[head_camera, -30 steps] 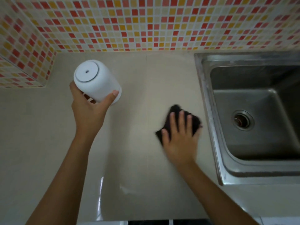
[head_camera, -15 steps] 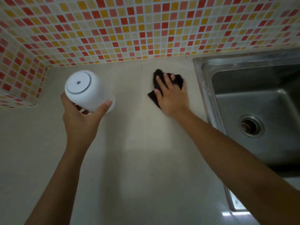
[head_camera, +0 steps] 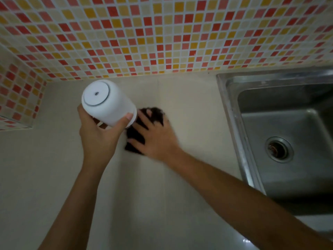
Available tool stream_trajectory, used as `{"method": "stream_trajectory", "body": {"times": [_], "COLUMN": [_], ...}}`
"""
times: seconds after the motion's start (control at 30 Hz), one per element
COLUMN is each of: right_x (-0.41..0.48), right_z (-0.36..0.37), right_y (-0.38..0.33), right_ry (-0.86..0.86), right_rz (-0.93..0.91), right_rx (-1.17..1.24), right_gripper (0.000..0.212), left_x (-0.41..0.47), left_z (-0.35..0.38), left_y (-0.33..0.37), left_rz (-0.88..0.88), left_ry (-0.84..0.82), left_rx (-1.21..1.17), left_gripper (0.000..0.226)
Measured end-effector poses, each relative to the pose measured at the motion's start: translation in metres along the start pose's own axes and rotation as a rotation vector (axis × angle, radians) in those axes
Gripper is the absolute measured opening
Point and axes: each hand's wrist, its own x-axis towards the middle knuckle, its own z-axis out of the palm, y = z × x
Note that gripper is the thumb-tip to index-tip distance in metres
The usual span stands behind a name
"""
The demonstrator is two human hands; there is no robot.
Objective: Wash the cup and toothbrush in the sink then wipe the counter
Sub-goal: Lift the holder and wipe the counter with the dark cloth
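Observation:
My left hand (head_camera: 98, 136) grips a white cup (head_camera: 108, 103) and holds it upside down above the beige counter (head_camera: 54, 168), base toward the camera. Just right of it, my right hand (head_camera: 156, 136) lies flat with spread fingers on a dark cloth (head_camera: 134, 134), pressing it onto the counter. The cloth shows at the fingertips and under the palm's left side; the cup hides its upper left corner. No toothbrush is in sight.
A steel sink (head_camera: 281, 141) with a round drain (head_camera: 278, 149) is set into the counter at the right. A mosaic wall of red, orange and cream tiles (head_camera: 162, 33) runs behind the counter and turns forward at the left.
My right hand slid the cloth from the front near the sink up to the back wall, then left and forward to beside the cup. My left hand kept holding the upturned cup.

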Motion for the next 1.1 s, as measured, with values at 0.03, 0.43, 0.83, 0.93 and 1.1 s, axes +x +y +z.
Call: {"method": "stream_trajectory", "body": {"times": [0.03, 0.43, 0.83, 0.93, 1.1], "right_x": [0.03, -0.143, -0.085, -0.04, -0.086], "right_z": [-0.006, -0.023, -0.03, -0.04, -0.032], "right_y": [0.017, 0.055, 0.092, 0.126, 0.107], "right_ry": [-0.041, 0.025, -0.008, -0.086, -0.01], "right_rz": [0.073, 0.413, 0.407, 0.439, 0.393], "right_rx": [-0.034, -0.004, -0.028, -0.057, -0.086], "right_gripper": [0.065, 0.063, 0.066, 0.069, 0.068], "left_x": [0.0, -0.025, -0.071, -0.089, -0.107], "left_z": [-0.001, 0.001, 0.036, 0.035, 0.035], "left_y": [0.0, -0.003, 0.016, 0.012, 0.006], "left_rz": [0.007, -0.044, -0.075, -0.065, -0.082], "left_ry": [0.0, 0.005, -0.088, -0.109, -0.152], "left_rx": [0.007, -0.038, -0.067, -0.052, 0.016], "left_gripper": [0.088, 0.087, 0.089, 0.089, 0.089]}}
